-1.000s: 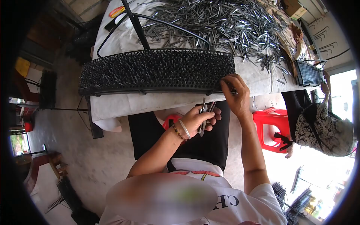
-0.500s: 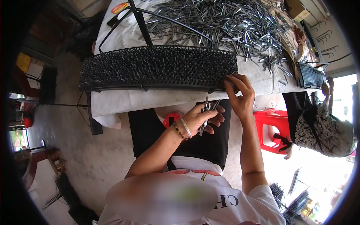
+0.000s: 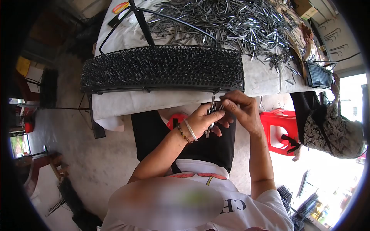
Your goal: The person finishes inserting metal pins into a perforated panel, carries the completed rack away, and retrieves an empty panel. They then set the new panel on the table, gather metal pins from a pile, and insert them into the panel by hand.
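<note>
My left hand [image 3: 206, 120] is closed around a small bunch of thin, shiny dark strips [image 3: 212, 107], held below the table's front edge. Right beside it, my right hand [image 3: 241, 109] pinches with thumb and forefinger at the end of a strip from that bunch; its fingertips partly hide the strip. In front of both hands lies a long, curved black perforated panel [image 3: 162, 69], its holes densely filled with upright strips. Some holes along its near edge are bare.
A large heap of loose strips [image 3: 246, 23] covers the back of the white-covered table [image 3: 266, 79]. Black rods [image 3: 142, 23] rise behind the panel. At the right are a smaller black mesh panel [image 3: 319, 75], a co-worker's arm [image 3: 336, 86] and a red stool [image 3: 275, 123].
My right hand has come down from the panel's right end to the strips in my left hand. My left hand has stayed nearly in place, still holding the bunch.
</note>
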Demonstrator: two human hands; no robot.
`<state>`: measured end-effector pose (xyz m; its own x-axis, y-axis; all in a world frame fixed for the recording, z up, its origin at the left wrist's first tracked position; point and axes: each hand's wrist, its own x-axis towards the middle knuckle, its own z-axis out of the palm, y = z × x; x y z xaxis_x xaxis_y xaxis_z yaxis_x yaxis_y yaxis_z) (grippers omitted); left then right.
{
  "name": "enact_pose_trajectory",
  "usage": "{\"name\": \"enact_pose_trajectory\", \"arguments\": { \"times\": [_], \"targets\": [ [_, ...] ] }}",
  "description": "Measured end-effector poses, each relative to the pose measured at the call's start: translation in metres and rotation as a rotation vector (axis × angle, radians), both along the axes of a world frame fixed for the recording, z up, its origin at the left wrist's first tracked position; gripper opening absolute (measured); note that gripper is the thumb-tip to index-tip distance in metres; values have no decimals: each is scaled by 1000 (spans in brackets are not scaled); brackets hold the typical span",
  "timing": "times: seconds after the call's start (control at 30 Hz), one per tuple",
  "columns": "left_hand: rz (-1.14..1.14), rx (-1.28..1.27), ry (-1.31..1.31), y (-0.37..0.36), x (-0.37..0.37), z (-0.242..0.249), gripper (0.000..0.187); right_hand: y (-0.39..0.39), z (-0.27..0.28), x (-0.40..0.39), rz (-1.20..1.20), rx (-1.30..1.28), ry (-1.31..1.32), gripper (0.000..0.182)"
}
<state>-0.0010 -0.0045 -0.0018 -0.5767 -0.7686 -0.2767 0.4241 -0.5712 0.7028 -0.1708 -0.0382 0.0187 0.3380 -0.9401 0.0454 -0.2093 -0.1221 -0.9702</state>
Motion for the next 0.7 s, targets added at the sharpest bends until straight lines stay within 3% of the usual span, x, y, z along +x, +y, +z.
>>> {"name": "enact_pose_trajectory", "arguments": {
  "times": [0.13, 0.27, 0.37, 0.7],
  "targets": [
    [-48, 19, -40, 3, -7, 0, 25, 5, 4, -9, -77, 289, -70, 17],
    [-112, 95, 10, 2, -7, -8, 26, -10, 11, -20, -387, 69, -89, 22],
    [-99, 132, 26, 4, -14, -13, 26, -27, 6, -22, -486, -120, -40, 22],
    [-31, 270, 71, 5, -13, -16, 26, -43, -6, -21, -359, -411, 219, 13]
  ]
}}
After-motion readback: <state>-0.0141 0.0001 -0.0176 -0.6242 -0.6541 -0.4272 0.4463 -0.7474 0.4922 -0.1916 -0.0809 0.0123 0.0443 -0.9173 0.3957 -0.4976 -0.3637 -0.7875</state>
